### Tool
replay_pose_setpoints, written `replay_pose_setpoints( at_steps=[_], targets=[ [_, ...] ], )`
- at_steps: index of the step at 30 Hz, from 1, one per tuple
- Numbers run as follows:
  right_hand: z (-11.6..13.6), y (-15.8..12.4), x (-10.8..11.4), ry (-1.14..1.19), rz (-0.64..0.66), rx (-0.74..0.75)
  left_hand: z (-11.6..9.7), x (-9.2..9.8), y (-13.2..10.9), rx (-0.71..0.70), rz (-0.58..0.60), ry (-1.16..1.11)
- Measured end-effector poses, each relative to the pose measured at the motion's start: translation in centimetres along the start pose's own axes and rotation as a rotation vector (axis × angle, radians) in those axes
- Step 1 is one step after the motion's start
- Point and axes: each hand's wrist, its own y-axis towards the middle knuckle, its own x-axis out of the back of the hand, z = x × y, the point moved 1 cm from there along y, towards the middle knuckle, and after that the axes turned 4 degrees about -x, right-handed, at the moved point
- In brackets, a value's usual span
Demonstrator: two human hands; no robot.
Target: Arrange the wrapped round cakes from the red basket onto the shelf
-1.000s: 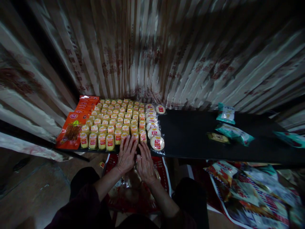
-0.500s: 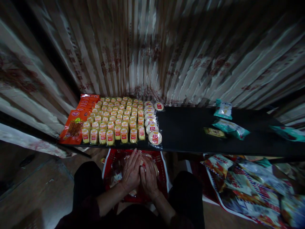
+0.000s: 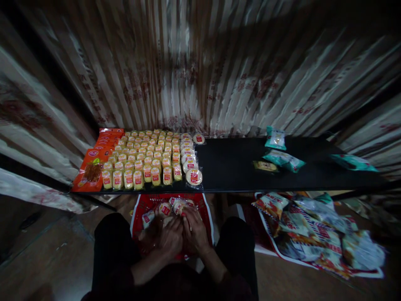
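While close, two hands (image 3: 171, 236) (image 3: 196, 230) over one basket (image 3: 202, 204).

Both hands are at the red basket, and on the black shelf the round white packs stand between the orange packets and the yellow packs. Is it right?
The order is wrong: the head view shows the yellow packs between the orange packets and the round white packs. The left hand and right hand are indeed at the red basket.
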Motion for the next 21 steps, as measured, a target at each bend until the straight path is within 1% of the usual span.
replay_pose_setpoints(
  at_steps=[2,3,4,5,6,8,10,12,15,18,21],
  targets=[
    [0.2,2.2,2.2,-0.013,-0.195,0.011,-0.9,3.3,2.8,-0.091,-0.142,0.036],
    [0.1,3.5,3.3,-0.030,-0.274,-0.009,-1.3,4.8,4.5,-0.126,-0.191,0.068],
    [0.0,5.0,4.1,-0.051,-0.335,-0.040,-1.5,6.0,6.1,-0.127,-0.225,0.105],
    [-0.3,6.5,4.8,-0.071,-0.369,-0.068,-1.6,6.9,7.7,-0.107,-0.242,0.139],
    [-0.6,8.0,5.1,-0.086,-0.370,-0.100,-1.6,7.5,9.1,-0.077,-0.253,0.175],
    [-1.2,10.5,5.2,-0.090,-0.339,-0.143,-1.4,7.6,11.3,-0.027,-0.252,0.243],
    [-1.7,11.9,4.6,-0.075,-0.258,-0.155,-0.9,6.9,12.4,-0.035,-0.219,0.287],
    [-2.0,12.4,3.7,-0.055,-0.201,-0.153,-0.5,5.9,12.7,-0.048,-0.194,0.300],
    [-2.3,12.0,2.7,-0.033,-0.195,-0.159,-0.1,5.1,12.4,-0.043,-0.195,0.299],
    [-2.9,12.1,2.7,-0.013,-0.202,-0.158,0.0,5.2,12.4,-0.035,-0.221,0.294],
    [-3.9,13.8,3.2,-0.005,-0.218,-0.178,0.2,5.7,13.3,-0.042,-0.236,0.289]
  ],
)
